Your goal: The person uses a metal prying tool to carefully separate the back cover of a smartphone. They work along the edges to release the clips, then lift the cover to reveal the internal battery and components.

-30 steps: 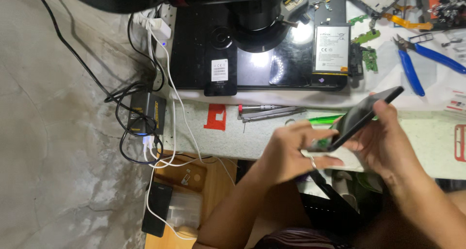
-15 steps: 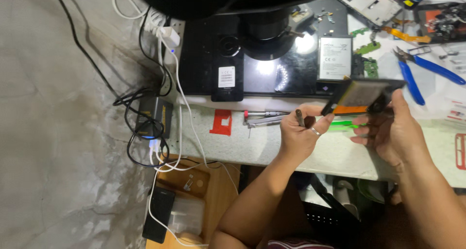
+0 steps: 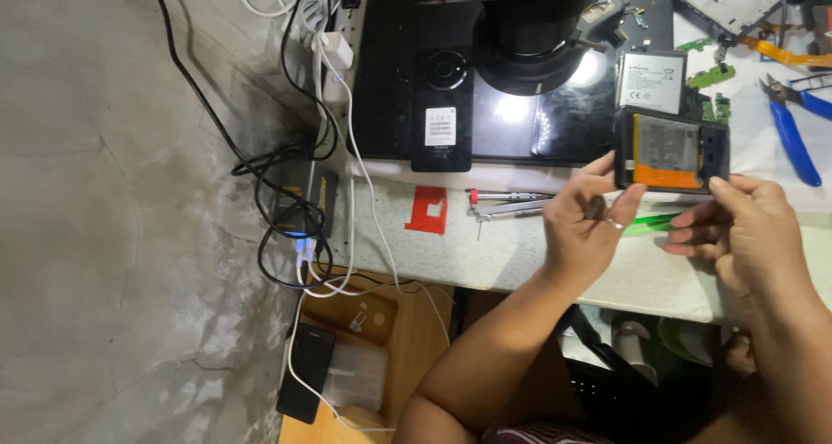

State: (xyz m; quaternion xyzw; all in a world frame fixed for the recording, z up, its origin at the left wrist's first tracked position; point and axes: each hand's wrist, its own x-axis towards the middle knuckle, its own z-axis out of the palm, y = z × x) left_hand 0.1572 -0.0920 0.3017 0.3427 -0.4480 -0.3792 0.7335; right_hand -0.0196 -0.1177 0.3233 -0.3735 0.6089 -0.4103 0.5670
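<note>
While the opened phone hangs just above the bench edge, the left hand and right hand pinch its thin rims, sparing what looks a light, fragile, exposed interior.

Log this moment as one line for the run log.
left hand: grips opened phone | right hand: grips its other end | phone: raised above workbench | blue pliers: on bench

1. An opened phone was held between the left hand and right hand, above the tabletop.
2. Tweezers lay left of the hands.
3. Pliers lay to the right.
</note>
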